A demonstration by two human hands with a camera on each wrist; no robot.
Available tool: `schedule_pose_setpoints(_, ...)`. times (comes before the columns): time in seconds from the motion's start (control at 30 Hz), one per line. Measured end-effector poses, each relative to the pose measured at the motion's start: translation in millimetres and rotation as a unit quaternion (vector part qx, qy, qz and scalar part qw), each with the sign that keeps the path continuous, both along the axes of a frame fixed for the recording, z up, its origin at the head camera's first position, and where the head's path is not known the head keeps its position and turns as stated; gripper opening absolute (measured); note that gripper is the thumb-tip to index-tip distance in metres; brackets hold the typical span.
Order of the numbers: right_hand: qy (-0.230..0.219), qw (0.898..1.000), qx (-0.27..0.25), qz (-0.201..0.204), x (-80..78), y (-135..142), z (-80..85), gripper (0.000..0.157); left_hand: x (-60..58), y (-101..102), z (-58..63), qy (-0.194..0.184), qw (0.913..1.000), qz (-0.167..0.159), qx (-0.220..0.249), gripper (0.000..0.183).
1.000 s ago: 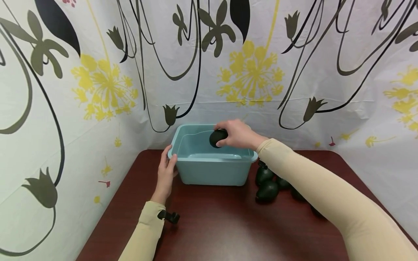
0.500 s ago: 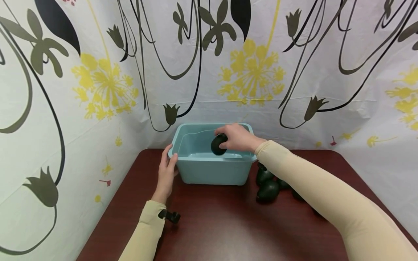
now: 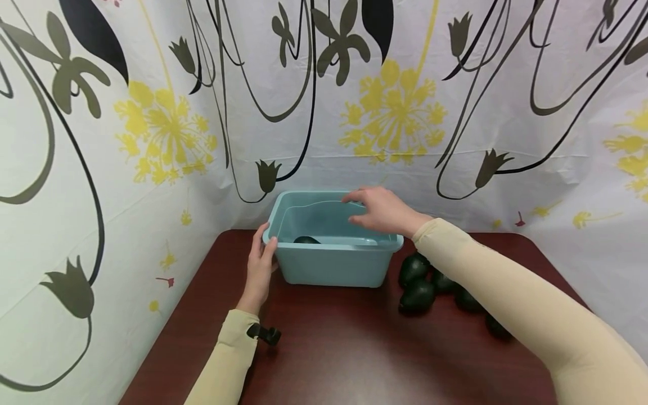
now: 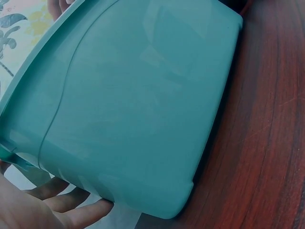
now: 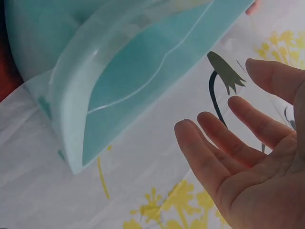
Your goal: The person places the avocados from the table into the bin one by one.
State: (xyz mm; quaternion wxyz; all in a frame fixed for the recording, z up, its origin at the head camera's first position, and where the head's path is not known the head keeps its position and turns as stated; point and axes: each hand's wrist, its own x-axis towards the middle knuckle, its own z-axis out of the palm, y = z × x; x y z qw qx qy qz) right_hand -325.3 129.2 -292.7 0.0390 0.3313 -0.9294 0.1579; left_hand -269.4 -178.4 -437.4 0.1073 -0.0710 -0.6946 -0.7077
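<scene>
A light blue plastic tub (image 3: 331, 264) stands on the table. My left hand (image 3: 260, 270) holds its near left corner, thumb at the front rim and fingers along the end. In the left wrist view the left hand's fingers (image 4: 71, 202) touch the tub's outer wall. Over the right part of the tub, my right hand (image 3: 382, 211) is spread and holds nothing; the right wrist view shows its fingers (image 5: 202, 152) apart from the rim. One dark green avocado (image 3: 306, 240) lies inside the tub, partly hidden by the front rim.
Several avocados (image 3: 417, 297) lie on the dark red wooden table (image 3: 334, 349) to the right of the tub, some partly covered by my right sleeve (image 3: 496, 281). A patterned white cloth (image 3: 324, 169) hangs behind the table and at both sides.
My right hand has lowered an avocado into the tub, let it go, and risen slightly to the right with its fingers spread. The left hand has stayed at the tub's corner.
</scene>
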Motion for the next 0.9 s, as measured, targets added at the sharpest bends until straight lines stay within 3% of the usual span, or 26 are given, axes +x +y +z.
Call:
schedule_pose_setpoints(0.13,0.014,1.0,-0.016,0.01,8.0,13,4.4,0.047,0.7,2,0.9,-0.002,1.0,0.002,-0.001,0.059)
schedule_pose_setpoints(0.5,0.038,0.999,-0.014,-0.03,24.6,32,20.3,0.048,0.0,1,-1.1,-0.001,1.0,0.005,-0.005,0.06)
schedule_pose_setpoints(0.9,0.089,0.996,-0.014,-0.013,46.7,51,16.1,0.049,0.7,1,-0.3,0.001,0.9999,0.007,-0.009,0.059)
